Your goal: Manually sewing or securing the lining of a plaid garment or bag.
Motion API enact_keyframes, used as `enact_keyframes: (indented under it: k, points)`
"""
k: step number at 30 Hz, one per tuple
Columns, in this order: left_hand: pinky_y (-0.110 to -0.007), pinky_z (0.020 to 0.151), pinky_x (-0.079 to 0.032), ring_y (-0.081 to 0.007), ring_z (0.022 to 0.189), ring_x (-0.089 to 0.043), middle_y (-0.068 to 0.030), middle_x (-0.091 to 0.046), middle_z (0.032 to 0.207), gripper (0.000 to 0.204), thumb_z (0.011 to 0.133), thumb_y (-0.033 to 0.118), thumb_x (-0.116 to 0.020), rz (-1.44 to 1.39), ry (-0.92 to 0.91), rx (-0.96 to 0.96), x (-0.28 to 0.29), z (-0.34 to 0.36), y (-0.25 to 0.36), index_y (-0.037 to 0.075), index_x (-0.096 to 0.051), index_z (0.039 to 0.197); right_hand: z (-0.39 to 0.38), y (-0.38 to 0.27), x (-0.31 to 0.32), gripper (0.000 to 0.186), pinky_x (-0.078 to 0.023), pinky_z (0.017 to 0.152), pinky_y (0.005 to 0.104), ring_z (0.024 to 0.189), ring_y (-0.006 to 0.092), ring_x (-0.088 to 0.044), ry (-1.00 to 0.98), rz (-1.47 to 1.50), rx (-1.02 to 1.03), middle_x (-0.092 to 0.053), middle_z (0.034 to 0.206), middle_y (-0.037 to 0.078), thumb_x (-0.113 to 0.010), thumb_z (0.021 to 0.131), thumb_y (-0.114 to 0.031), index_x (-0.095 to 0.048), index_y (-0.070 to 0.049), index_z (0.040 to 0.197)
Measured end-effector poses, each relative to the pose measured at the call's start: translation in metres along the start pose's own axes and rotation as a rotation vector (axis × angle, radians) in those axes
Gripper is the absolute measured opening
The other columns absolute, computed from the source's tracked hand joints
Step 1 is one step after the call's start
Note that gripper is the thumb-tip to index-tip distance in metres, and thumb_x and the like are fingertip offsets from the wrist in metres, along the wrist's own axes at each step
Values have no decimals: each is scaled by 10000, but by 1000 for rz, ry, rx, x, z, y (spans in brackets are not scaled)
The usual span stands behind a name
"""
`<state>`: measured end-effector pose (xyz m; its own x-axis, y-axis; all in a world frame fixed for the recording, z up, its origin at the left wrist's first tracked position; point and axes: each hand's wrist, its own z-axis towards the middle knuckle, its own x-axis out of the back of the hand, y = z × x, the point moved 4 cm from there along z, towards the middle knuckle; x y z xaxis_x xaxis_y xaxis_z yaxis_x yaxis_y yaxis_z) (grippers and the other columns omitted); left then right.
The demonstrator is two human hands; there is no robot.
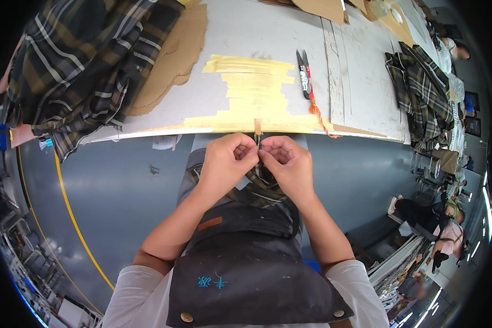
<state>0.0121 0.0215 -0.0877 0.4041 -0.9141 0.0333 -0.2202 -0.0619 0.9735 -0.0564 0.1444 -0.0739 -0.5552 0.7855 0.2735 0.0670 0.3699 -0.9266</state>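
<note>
Just off the near table edge, my left hand and my right hand meet almost fingertip to fingertip. Each one pinches the top of a dark plaid cloth that hangs down over my lap. Between the fingertips the gripped part is narrow, and its detail is too small to make out. A small brown strip sticks out at the table edge right above my fingers; I cannot tell whether the cloth touches it. Yellow tape covers the tabletop there in overlapping strips.
Black-and-red thread snips with an orange cord lie on the pale table. Heaped plaid cloth hangs off its left side, beside brown paper. More plaid cloth lies at the right end. Other people are at far right.
</note>
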Motion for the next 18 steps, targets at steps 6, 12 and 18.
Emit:
enact_keyframes:
  k: [6,12,18]
  points:
    - [-193,545,-436,-67,618,-555,-25,-603,706,63,803,45,-582,-397,-104,315,1,1,-15,-12,-604,816,-1,0,2,141,-486,620,191,676,73,-591,-53,36,-3,-613,769,46,-617,757,36,-577,42,892]
    - [-192,567,-441,-66,650,-555,-26,-598,719,66,813,53,-588,-394,-77,321,0,-3,-15,-5,-597,843,-10,0,3,137,-489,572,190,634,73,-588,-111,-32,-74,-619,762,65,-623,759,25,-575,51,885]
    - [-190,614,-468,-56,671,-566,-31,-606,755,92,773,-5,-613,-330,-63,258,3,-15,-14,-6,-575,856,-11,3,2,123,-496,580,194,638,81,-592,-94,42,-106,-623,776,78,-612,773,23,-580,58,887]
